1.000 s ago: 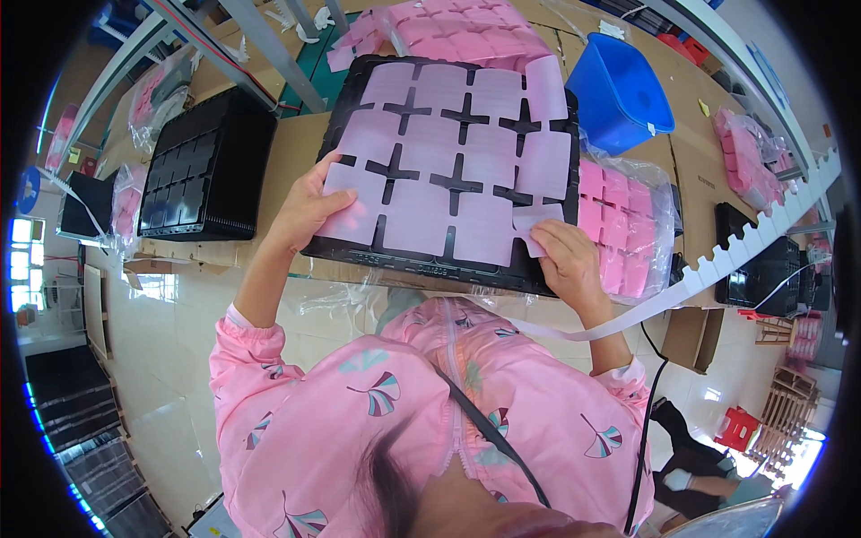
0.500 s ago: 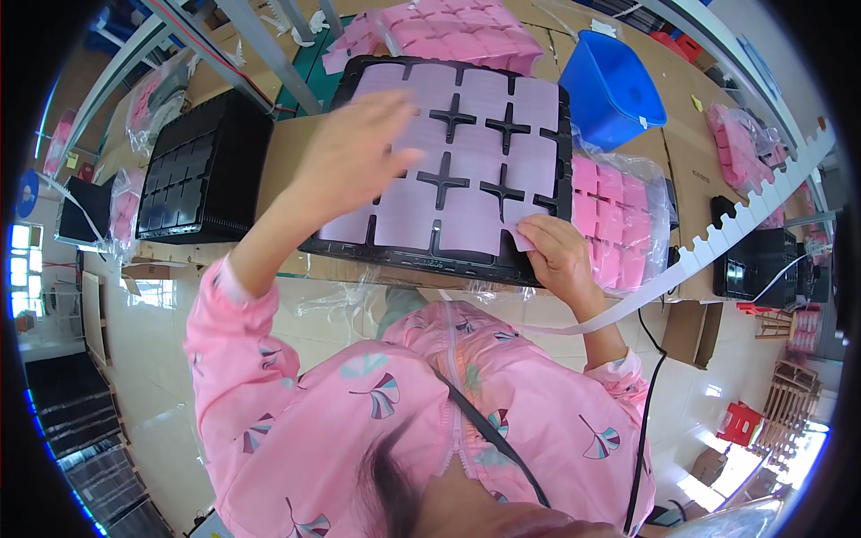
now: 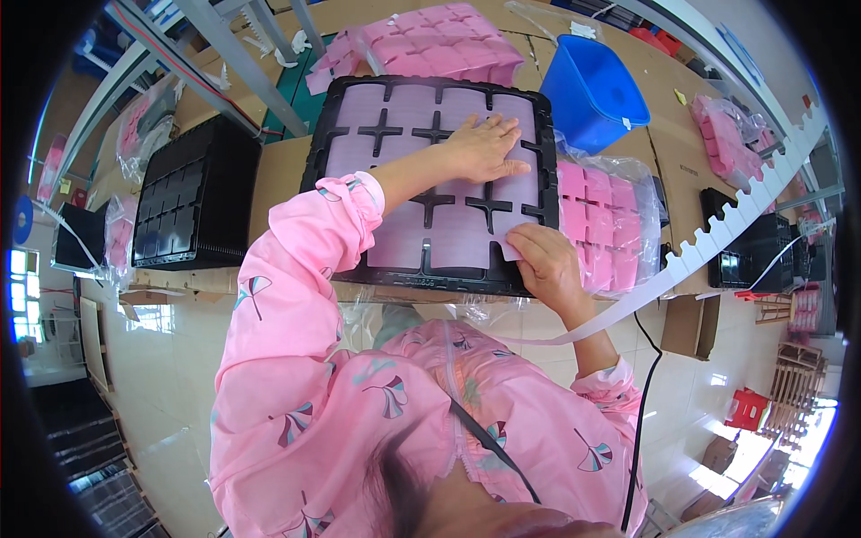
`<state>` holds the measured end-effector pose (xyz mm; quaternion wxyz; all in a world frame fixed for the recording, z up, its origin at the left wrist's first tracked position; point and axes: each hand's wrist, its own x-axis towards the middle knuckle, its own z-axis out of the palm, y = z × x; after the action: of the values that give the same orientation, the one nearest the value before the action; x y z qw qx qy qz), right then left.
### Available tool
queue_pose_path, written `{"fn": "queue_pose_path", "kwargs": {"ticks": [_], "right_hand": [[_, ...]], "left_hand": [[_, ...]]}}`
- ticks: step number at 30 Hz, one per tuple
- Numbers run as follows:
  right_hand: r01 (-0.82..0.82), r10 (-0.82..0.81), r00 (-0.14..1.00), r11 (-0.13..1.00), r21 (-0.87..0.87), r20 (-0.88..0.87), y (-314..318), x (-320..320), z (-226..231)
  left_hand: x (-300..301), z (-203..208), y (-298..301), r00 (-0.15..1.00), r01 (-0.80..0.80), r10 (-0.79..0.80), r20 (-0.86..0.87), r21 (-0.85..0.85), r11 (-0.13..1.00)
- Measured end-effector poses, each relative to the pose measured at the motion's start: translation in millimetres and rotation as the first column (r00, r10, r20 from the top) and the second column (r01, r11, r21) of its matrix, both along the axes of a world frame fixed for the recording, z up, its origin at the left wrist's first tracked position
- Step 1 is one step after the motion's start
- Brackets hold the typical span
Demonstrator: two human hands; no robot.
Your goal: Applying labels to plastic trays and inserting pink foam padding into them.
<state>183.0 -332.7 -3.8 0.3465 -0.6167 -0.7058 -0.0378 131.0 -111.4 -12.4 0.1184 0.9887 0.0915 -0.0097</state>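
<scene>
A black plastic tray (image 3: 413, 281) lies at the table's near edge, lined with pale lilac foam strips (image 3: 395, 238). Cross-shaped black dividers show between the strips. My left hand (image 3: 484, 148) rests on the lilac lining at the tray's right-centre, palm down with its fingers stretched out. At the near right corner, my right hand (image 3: 549, 264) is closed, pinching the end of a lilac strip between thumb and fingers. Its fingertips partly hide that end. My left forearm covers part of the tray's left side.
A blue bin (image 3: 596, 99) stands behind the tray's right side. Bagged pink foam (image 3: 610, 224) lies to the right, more pink foam (image 3: 439, 45) behind. Stacked black trays (image 3: 193, 197) stand left. A white notched strip (image 3: 717, 251) arcs across the right, near my right forearm.
My left hand has moved right across the tray, from raised and blurred over its left part to flat on the lining. My right hand stays at the near right corner. The view has shifted slightly.
</scene>
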Motion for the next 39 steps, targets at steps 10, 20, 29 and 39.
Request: {"fn": "queue_pose_path", "kwargs": {"ticks": [10, 20, 29, 39], "right_hand": [[-0.026, 0.033, 0.998, 0.993, -0.112, 0.062, 1.9, 2.0, 5.3], [-0.071, 0.069, 0.998, 0.978, -0.196, -0.016, 10.0, 6.6, 10.5], [0.198, -0.199, 0.979, 0.979, -0.044, -0.037, 144.5, 83.0, -34.3], [0.222, -0.146, 0.956, 0.928, -0.300, 0.256, 164.7, 93.4, -46.1]], "left_hand": [[9.1, -13.4, 6.8, 1.000, -0.005, 0.005, 0.009, -0.015, 1.000], [15.2, -15.0, 13.0, 0.998, 0.058, -0.057, -0.019, 0.045, 0.997], [-7.0, -12.3, 28.6, 0.934, 0.194, -0.093, 0.346, -0.270, 0.943], [-124.8, -5.5, 87.0, 0.955, -0.268, 0.268, 0.128, -0.018, 0.963]]}}
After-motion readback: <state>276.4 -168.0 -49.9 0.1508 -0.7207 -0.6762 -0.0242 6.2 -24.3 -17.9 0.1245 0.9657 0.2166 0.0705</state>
